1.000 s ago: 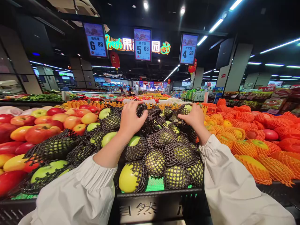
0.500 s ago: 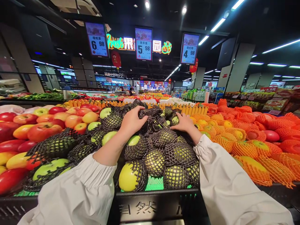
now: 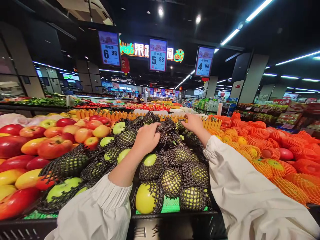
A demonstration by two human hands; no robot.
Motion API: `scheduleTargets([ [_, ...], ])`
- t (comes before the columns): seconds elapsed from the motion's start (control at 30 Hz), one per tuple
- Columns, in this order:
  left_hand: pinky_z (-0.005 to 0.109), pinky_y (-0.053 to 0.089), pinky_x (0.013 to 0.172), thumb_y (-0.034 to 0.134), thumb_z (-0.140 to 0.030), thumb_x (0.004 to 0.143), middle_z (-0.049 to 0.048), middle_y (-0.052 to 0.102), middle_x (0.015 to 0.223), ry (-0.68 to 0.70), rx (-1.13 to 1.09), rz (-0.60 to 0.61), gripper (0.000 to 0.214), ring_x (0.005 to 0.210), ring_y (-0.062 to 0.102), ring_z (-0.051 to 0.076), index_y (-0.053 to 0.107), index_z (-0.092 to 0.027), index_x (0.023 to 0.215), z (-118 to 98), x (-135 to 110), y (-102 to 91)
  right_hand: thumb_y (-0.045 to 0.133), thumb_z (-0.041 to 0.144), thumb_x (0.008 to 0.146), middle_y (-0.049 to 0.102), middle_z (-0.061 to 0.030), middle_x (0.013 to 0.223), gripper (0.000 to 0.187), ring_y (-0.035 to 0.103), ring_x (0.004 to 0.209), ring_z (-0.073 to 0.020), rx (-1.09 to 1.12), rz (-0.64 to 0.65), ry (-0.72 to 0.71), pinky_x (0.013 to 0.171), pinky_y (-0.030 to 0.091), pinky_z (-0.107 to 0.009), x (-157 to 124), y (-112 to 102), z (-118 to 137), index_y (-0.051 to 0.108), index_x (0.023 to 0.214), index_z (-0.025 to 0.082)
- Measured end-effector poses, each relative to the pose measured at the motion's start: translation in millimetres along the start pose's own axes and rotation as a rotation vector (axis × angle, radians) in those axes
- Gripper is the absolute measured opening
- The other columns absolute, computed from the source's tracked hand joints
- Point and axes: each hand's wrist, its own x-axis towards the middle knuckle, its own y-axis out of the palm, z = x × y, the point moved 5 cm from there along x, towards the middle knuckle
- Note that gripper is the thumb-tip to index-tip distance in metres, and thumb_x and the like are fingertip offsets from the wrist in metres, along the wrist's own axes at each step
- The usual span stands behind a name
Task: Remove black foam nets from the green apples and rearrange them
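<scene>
Apples [image 3: 145, 198]: yellow-green. Nets [image 3: 192, 198] over them: black, in an open grid-like mesh. Crate [image 3: 175, 216]: black. Liner [image 3: 171, 205]: bright green. Fruit [image 3: 55, 147] at left: red, orange and yellow, some blended. Wraps [image 3: 290, 188] at right: orange to red-orange, meshed. Fence [image 3: 210, 124]: yellow-orange. Sleeves [image 3: 97, 208]: plain white. Price screens [image 3: 158, 55]: pale blue and lilac with dark digits [image 3: 154, 60].

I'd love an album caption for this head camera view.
Left hand and right hand at black-netted green apples, between red apples and orange-netted fruit.
</scene>
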Motion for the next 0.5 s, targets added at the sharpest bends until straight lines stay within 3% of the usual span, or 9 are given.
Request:
scheduleTargets([
  [0.17, 0.046, 0.047, 0.093, 0.049, -0.015, 0.085, 0.0117, 0.071, 0.111, 0.110, 0.036, -0.174, 0.032, 0.107, 0.061, 0.031, 0.062, -0.018, 0.114, 3.6, 0.8, -13.0, 0.079, 0.018, 0.076, 0.074, -0.0179, 0.111, 0.034, 0.069, 0.106, -0.0321, -0.112, 0.418, -0.003, 0.093, 0.055, -0.043, 39.2, 57.3, 20.3, 0.074, 0.108, 0.012],
  [0.27, 0.040, 0.048, 0.087, 0.049, -0.015, 0.089, 0.0104, 0.069, 0.103, 0.115, -0.007, -0.347, 0.019, 0.100, 0.062, 0.028, 0.059, -0.019, 0.104, 5.1, -2.1, -26.4, 0.075, 0.027, 0.086, 0.075, -0.0103, 0.100, 0.022, 0.071, 0.097, -0.0229, -0.143, 0.591, 0.060, 0.092, 0.056, -0.042, 43.6, 90.7, 17.9, 0.072, 0.101, 0.012],
  [0.37, 0.035, 0.049, 0.081, 0.050, -0.014, 0.090, 0.0088, 0.064, 0.098, 0.094, -0.111, -0.544, 0.010, 0.092, 0.061, 0.023, 0.054, -0.020, 0.097, 7.7, -8.4, -38.2, 0.067, 0.035, 0.095, 0.073, -0.0055, 0.102, 0.023, 0.070, 0.095, -0.0190, -0.146, 0.668, 0.114, 0.090, 0.057, -0.040, 41.1, 105.9, 12.6, 0.070, 0.101, 0.013],
  [0.5, 0.031, 0.049, 0.080, 0.054, -0.022, 0.094, 0.0064, 0.059, 0.095, 0.091, -0.209, -0.706, 0.008, 0.090, 0.059, 0.020, 0.047, -0.023, 0.091, 10.0, -14.9, -43.8, 0.065, 0.039, 0.096, 0.071, -0.0067, 0.110, 0.029, 0.069, 0.099, -0.0204, -0.122, 0.642, 0.180, 0.089, 0.057, -0.041, 38.5, 105.0, 8.0, 0.068, 0.109, 0.014],
])
